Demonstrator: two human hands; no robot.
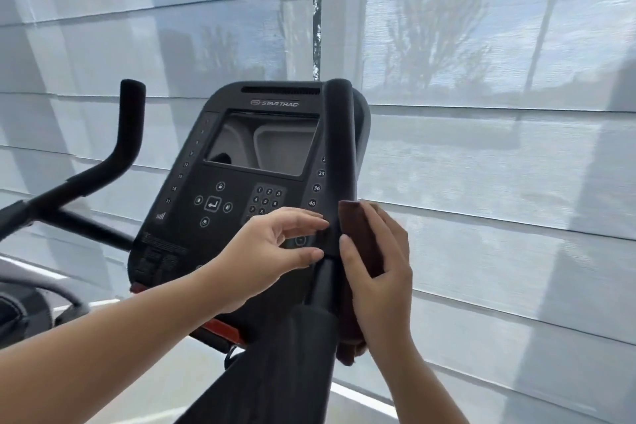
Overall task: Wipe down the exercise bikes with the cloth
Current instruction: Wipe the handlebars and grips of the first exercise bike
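Wrapped loosely round the right handlebar of the exercise bike, the right hand presses a folded brown cloth against the bar's outer side, palm and fingers flat over the fabric and the thumb laid along the bar's edge; the cloth's lower end hangs out below the hand, just beside the bar's thicker lower section. Left of that handlebar, the left hand hangs with nothing in it, fingers spread and slightly curled, fingertips near or just touching the bar's inner side in front of the console; whether they actually touch cannot be told. Directly left of the handlebar, partly hidden behind it, stands the dark console, tilted back, with a blank screen in its upper half, a brand name above the screen, an arrow pad and a number keypad below it, and columns of small numbers down both edges. Far to the left of the handlebar, beyond the console, the left handlebar rises upright from a bent arm. Behind the handlebar and everything else, pale translucent blinds cover the window, with dim tree shapes showing through
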